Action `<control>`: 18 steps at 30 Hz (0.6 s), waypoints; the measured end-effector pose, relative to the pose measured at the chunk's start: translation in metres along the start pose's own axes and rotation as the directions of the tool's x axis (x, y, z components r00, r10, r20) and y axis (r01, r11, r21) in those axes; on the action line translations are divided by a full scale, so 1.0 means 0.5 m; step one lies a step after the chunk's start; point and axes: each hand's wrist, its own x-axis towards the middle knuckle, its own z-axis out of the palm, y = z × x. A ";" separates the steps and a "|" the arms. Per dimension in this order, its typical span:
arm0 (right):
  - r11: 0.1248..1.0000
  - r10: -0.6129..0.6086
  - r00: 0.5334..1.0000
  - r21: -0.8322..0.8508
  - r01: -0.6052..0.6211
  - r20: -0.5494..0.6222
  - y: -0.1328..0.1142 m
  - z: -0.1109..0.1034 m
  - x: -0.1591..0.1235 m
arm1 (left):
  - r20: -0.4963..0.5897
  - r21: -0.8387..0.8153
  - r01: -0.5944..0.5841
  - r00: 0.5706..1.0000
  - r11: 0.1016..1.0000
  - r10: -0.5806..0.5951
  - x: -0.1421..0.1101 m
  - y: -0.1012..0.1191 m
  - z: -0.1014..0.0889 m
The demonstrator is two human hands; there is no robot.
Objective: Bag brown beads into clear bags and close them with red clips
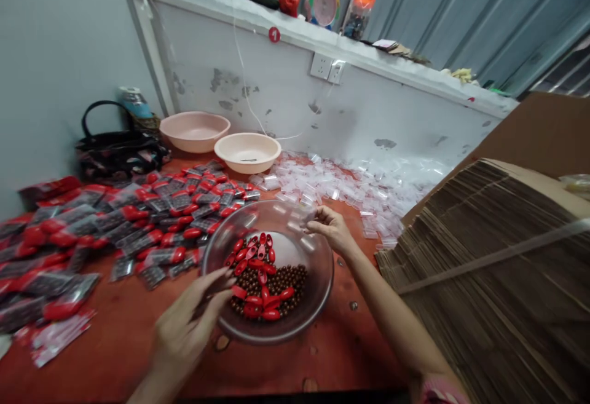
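A clear plastic bowl (pixel 322 287) holds small brown beads (pixel 288 278) and glossy red plastic pieces (pixel 271 302), shaped like little pointed shells. My left hand (pixel 187 321), blurred by motion, reaches over the bowl's left rim. Its thumb and fingers are apart, with the fingertips close by a red piece (pixel 238 292); I see nothing firmly held. Above the bowl's far right rim, my right hand (pixel 330 229) is closed in a pinch on a small clear plastic packet (pixel 308 218), whose outline is faint.
Filled packets with red ends (pixel 161 213) are heaped on the red table (pixel 124 330) at left. Clear empty packets (pixel 332 186) lie behind the bowl. Two basins (pixel 196 136) and a black handbag (pixel 117 152) stand at the back. Stacked cardboard (pixel 483 281) borders the right side.
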 end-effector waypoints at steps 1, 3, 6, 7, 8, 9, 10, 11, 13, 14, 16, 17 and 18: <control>0.999 0.025 0.999 0.034 -0.026 0.026 -0.002 0.029 -0.015 | 0.078 -0.143 0.078 0.995 0.987 -0.067 0.015 0.026 0.024; 0.998 0.047 0.996 0.038 -0.050 0.076 0.003 0.086 -0.042 | 0.208 -0.381 0.238 0.964 0.893 -0.168 0.038 0.065 0.064; 0.974 -0.046 0.989 -0.212 0.075 0.141 0.008 0.141 -0.068 | 0.226 -0.521 0.313 0.948 0.794 -0.225 0.058 0.086 0.093; 0.925 -0.113 0.979 -0.342 0.167 0.172 0.004 0.148 -0.071 | 0.207 -0.520 0.313 0.949 0.794 -0.239 0.062 0.085 0.092; 0.842 -0.196 0.958 -0.465 0.275 0.210 -0.003 0.149 -0.071 | 0.192 -0.507 0.316 0.948 0.802 -0.252 0.067 0.082 0.087; 0.731 -0.278 0.922 -0.563 0.385 0.270 -0.014 0.147 -0.068 | 0.196 -0.486 0.325 0.945 0.811 -0.261 0.071 0.078 0.080; 0.606 -0.339 0.869 -0.623 0.494 0.359 -0.027 0.142 -0.064 | 0.221 -0.458 0.336 0.940 0.823 -0.261 0.076 0.073 0.070; 0.482 -0.373 0.800 -0.638 0.600 0.471 -0.042 0.136 -0.058 | 0.260 -0.430 0.345 0.932 0.835 -0.251 0.082 0.068 0.061; 0.284 -0.322 0.626 -0.558 0.780 0.710 -0.070 0.129 -0.047 | 0.365 -0.392 0.356 0.907 0.848 -0.211 0.092 0.062 0.046; 0.219 -0.258 0.545 -0.501 0.837 0.798 -0.081 0.129 -0.043 | 0.415 -0.393 0.368 0.889 0.843 -0.195 0.095 0.060 0.043; 0.139 -0.148 0.461 -0.443 0.886 0.875 -0.093 0.136 -0.039 | 0.490 -0.433 0.427 0.851 0.794 -0.190 0.099 0.057 0.043; 0.113 -0.113 0.460 -0.449 0.886 0.881 -0.095 0.140 -0.039 | 0.515 -0.457 0.460 0.835 0.762 -0.195 0.099 0.056 0.046; 0.094 -0.088 0.469 -0.462 0.882 0.879 -0.093 0.143 -0.039 | 0.533 -0.469 0.484 0.822 0.739 -0.200 0.097 0.055 0.050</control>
